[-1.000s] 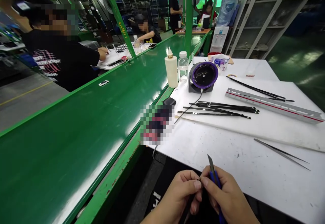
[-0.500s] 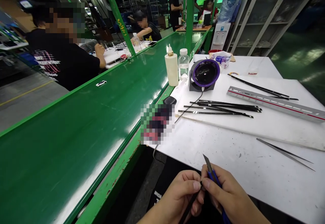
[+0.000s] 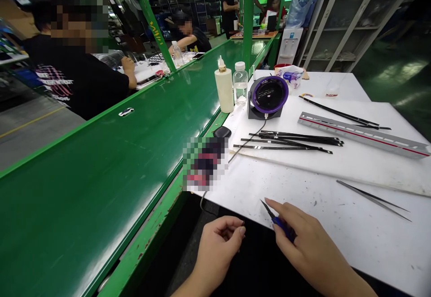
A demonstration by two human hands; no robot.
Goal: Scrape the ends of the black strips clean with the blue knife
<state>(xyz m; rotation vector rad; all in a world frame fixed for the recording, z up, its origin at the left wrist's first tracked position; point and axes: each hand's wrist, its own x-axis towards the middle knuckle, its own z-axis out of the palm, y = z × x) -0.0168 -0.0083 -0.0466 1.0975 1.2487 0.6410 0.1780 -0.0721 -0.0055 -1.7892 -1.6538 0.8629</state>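
Observation:
My right hand (image 3: 303,238) is wrapped round a blue craft knife (image 3: 283,229), its blade pointing up and left over the table's front edge. Left of it, my left hand (image 3: 220,247) is closed in a pinch beside that edge; what it holds, if anything, is too small to make out. The hands are apart. Several thin black strips (image 3: 286,148) lie on a white board (image 3: 303,164) beyond them. Tweezers (image 3: 373,200) rest on the white table to the right of my right hand.
A grey ruler-like bar (image 3: 363,135) lies on the board. Behind the strips stand a purple-rimmed fan (image 3: 270,95), a clear bottle (image 3: 240,86) and a cream bottle (image 3: 224,88). A green conveyor (image 3: 111,167) runs along the left, with a person (image 3: 84,77) beyond it.
My hands have moved apart, the left one leftward. The black strip that was between them no longer shows. The knife blade has tilted further left, and the view has shifted slightly.

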